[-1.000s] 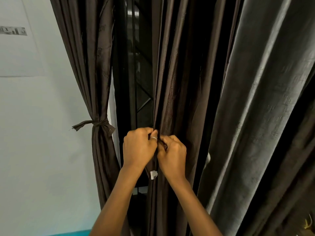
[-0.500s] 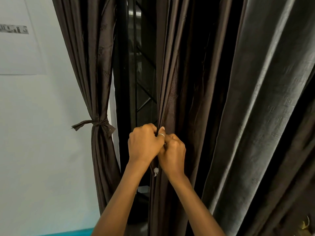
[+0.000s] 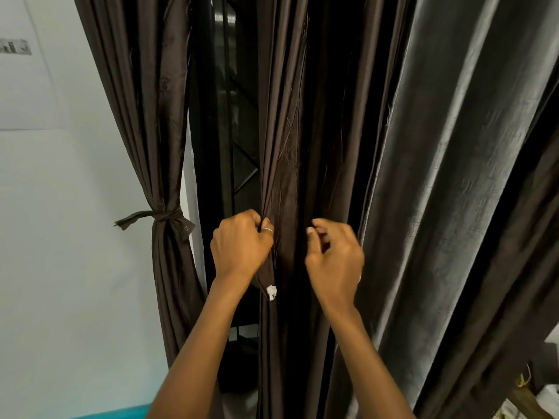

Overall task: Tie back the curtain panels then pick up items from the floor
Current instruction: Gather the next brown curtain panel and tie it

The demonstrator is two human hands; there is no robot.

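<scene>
while inside the left hand (image 3: pixel 240 243) grip, curtain panel (image 3: pixel 287 176) edge beside right hand (image 3: pixel 334 261)

Dk brown curtain panel (image 3: pixel 290 140): cloth, slight sheen

Floor (image 3: pixel 115 414) — thin teal strip below white wall (image 3: pixel 75 267).

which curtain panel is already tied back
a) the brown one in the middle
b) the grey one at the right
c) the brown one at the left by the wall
C: a knotted strip cinches the left brown panel at its waist, while the middle brown panel hangs loose with only the left hand gathering its edge.
</scene>
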